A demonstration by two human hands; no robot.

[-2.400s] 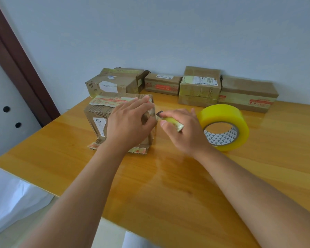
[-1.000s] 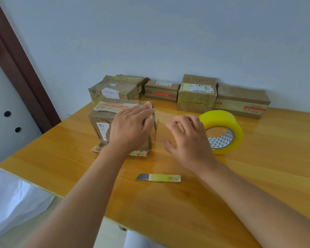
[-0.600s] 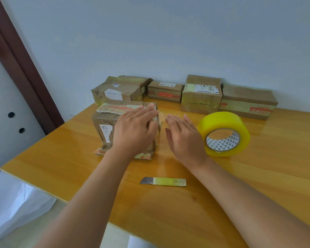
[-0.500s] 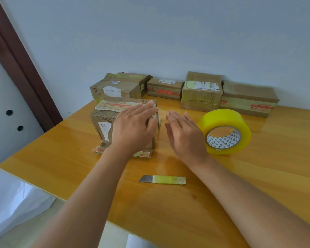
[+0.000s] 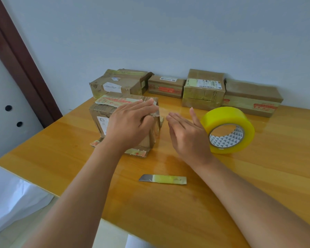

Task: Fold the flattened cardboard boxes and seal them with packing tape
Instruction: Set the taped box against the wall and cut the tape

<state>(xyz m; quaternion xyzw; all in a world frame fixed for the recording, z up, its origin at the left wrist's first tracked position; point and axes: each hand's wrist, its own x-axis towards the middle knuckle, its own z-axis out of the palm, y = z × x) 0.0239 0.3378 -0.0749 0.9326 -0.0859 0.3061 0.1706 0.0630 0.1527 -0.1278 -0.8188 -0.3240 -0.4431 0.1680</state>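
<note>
**Pressing tape down on the box side**

Nearest, a blade [image 5: 162, 179] lies flat on the table [image 5: 258, 176], untouched. Beyond it, left hand [image 5: 131, 122] presses flat on the near face of the box [image 5: 104, 111], fingers straight, reaching its top right edge. Right hand [image 5: 188, 135] hovers just right of the box, fingers straight, holding nothing. Box stands mid-left on the table, worn, old labels, torn flaps splayed at its base. A clear tape strip seems to run off its right edge, hard to confirm. Likely step: smoothing tape; next, right palm should rub the strip onto the right side. Tape roll [image 5: 227, 130] stands right of the hand. Four boxes [image 5: 204, 90] line the far wall.
</note>
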